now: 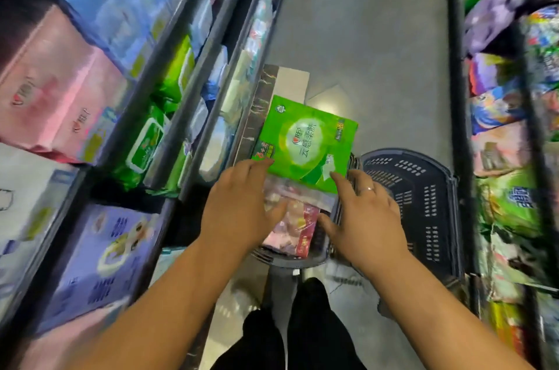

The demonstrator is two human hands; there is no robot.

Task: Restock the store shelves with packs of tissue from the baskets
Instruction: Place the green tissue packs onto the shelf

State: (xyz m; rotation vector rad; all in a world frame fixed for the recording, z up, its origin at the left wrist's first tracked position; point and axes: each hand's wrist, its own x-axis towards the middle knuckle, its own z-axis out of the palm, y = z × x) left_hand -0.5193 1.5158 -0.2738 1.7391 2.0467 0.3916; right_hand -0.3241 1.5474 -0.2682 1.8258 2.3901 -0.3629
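Just beyond both hands, the green pack (308, 142) of tissue sits tilted over the far end of the basket (287, 262), its far corner reaching past the rim toward the floor (378, 37). The left hand (239, 206) is spread, fingers straight, its fingertips touching the pack's near left corner. The right hand (366, 218) is also spread, with its forefinger laid on the pack's near right edge and a ring (369, 188) on one finger. Neither hand curls round the pack, and whether it rests on the goods below I cannot tell. The pack is flat, glossy and bright green, with a pale round patch bearing printed characters and a small red label at its left corner. Under it, between the two hands, pink packs (290, 221) lie in the basket. A second basket (423, 188), dark and perforated, stands just beside it on the right. Shelves (169, 46) of wrapped packs line the left.
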